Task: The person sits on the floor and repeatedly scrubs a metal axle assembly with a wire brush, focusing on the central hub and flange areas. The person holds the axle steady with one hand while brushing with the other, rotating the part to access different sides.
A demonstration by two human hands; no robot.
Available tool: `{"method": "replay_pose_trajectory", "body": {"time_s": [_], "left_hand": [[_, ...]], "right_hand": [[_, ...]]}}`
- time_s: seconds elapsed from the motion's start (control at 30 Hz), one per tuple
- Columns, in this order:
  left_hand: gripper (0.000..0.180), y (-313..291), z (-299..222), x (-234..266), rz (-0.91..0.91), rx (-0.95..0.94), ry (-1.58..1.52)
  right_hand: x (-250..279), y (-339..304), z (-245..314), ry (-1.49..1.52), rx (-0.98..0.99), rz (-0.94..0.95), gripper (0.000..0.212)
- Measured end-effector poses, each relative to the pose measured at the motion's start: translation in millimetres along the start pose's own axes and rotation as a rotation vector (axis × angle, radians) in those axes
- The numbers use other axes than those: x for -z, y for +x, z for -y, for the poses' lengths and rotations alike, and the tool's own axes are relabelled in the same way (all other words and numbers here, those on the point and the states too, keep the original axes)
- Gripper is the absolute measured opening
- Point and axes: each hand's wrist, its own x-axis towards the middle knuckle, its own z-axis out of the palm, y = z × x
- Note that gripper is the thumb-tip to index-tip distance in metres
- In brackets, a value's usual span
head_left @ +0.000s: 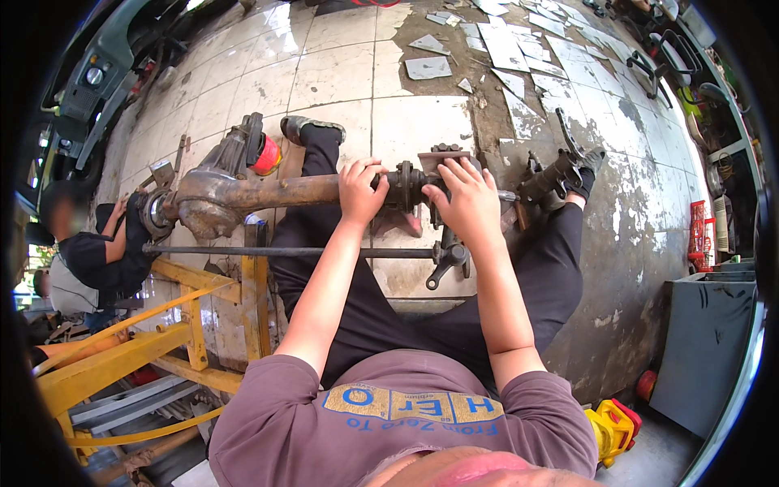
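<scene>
A rusty axle housing (280, 193) with a round differential casing (209, 199) lies crosswise in front of me, above my spread legs. My left hand (361, 191) is closed over its tube, just left of the dark flange (403, 187). To the right of that flange, my right hand (466, 199) grips the axle's end assembly. Its fingers bend over a flat brown plate (444, 156), its thumb apart on the near side. My palm hides part of the assembly. Below the tube runs a long thin rod (349, 252), ending in a metal joint (449, 258).
Another person (101, 243) sits at the axle's left end, hands near its hub. Yellow metal framing (122, 361) stands lower left. Broken tiles (507, 49) lie on the far floor. A grey cabinet (706, 349) and a yellow-and-red object (614, 430) are at right.
</scene>
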Motion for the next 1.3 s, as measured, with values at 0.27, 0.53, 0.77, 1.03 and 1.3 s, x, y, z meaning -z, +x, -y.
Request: {"method": "replay_pose_trajectory", "body": {"time_s": [0.27,0.53,0.77,1.03,1.3], "left_hand": [[0.013,0.6,-1.3,-1.2,-0.015,-0.006,0.003],[0.014,1.2,-0.5,-3.0,-0.02,-0.02,-0.008],[0.013,0.5,-0.3,-1.5,-0.014,-0.009,-0.003],[0.014,1.9,-3.8,-0.6,0.006,-0.004,0.001],[0.013,3.1,-3.3,-1.9,-0.019,-0.01,-0.009]], "right_hand": [[1.4,-3.0,0.9,0.022,-0.016,0.013,0.068],[-0.6,0.3,1.3,-0.008,-0.002,-0.009,0.065],[1.9,-0.8,0.4,-0.012,0.006,0.011,0.068],[-4.4,2.5,-3.6,0.01,0.014,-0.063,0.066],[-11.9,6.7,-6.0,0.087,0.03,-0.126,0.063]]}}
